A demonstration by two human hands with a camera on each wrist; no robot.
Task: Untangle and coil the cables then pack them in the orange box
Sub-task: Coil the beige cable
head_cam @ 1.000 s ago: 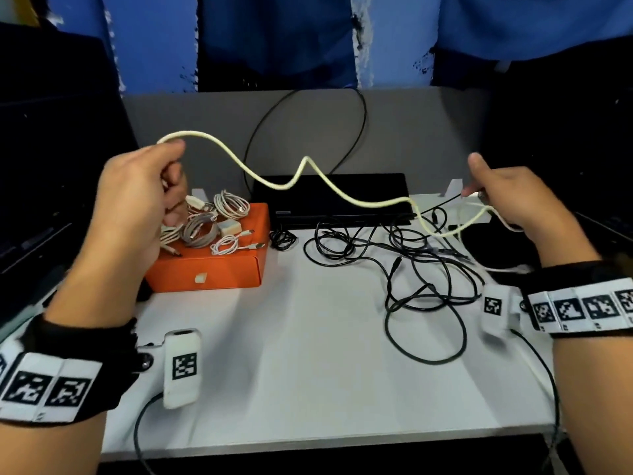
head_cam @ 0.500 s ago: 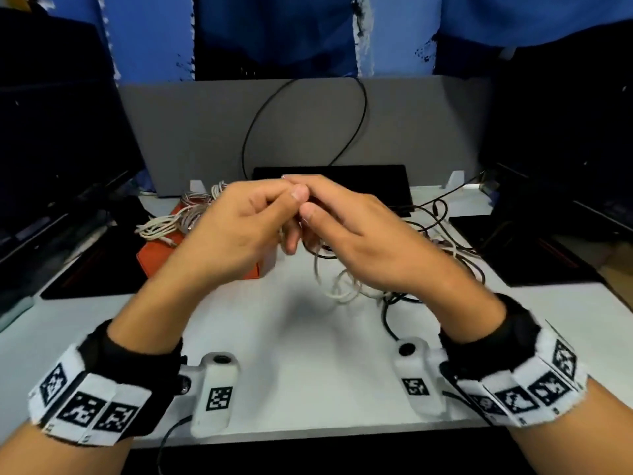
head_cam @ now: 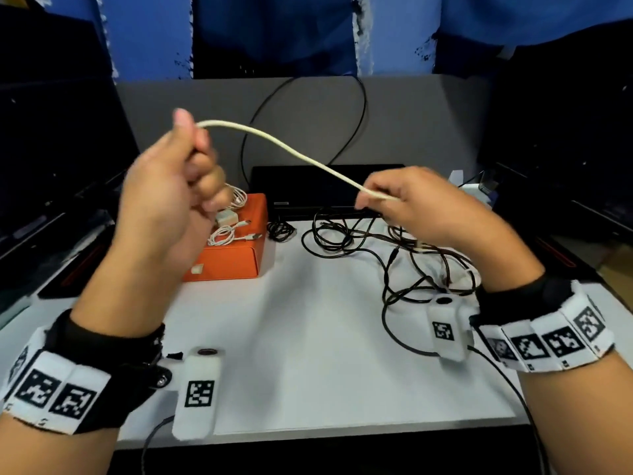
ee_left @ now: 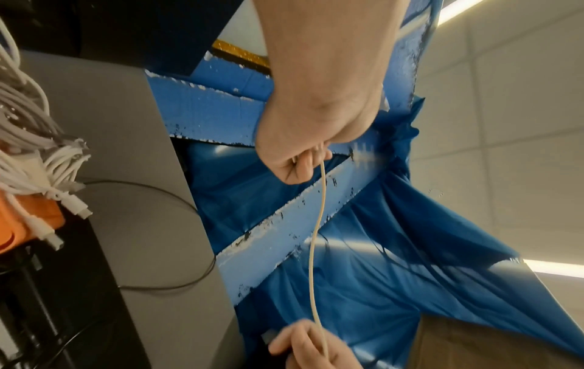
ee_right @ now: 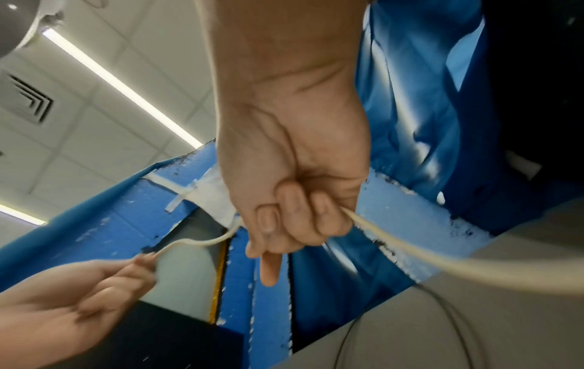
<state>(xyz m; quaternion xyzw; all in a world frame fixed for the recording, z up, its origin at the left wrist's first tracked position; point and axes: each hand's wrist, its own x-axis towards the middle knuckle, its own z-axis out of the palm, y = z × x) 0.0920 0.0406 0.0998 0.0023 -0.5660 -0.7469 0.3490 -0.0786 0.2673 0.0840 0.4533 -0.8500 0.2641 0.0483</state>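
Note:
A cream cable (head_cam: 294, 153) stretches through the air between my hands. My left hand (head_cam: 178, 186) is raised above the orange box (head_cam: 233, 258) and grips one part of the cable (ee_left: 317, 224) in curled fingers. My right hand (head_cam: 404, 207) pinches the cable (ee_right: 426, 257) lower, over a tangle of black cables (head_cam: 394, 255) on the white table (head_cam: 308, 354). The rest of the cream cable drops below the right hand into that tangle. The orange box holds several coiled white cables (head_cam: 226, 231) and a white charger.
A black flat device (head_cam: 325, 186) lies behind the tangle, against a grey partition (head_cam: 411, 125). One black cable (head_cam: 301, 125) loops up the partition. Dark monitors stand at both sides. A small coiled black cable (head_cam: 281, 230) sits just right of the box.
Half a second ago my hands met in the middle over the table. They have since drawn apart, the left going up and left, and the cream cable is stretched between them.

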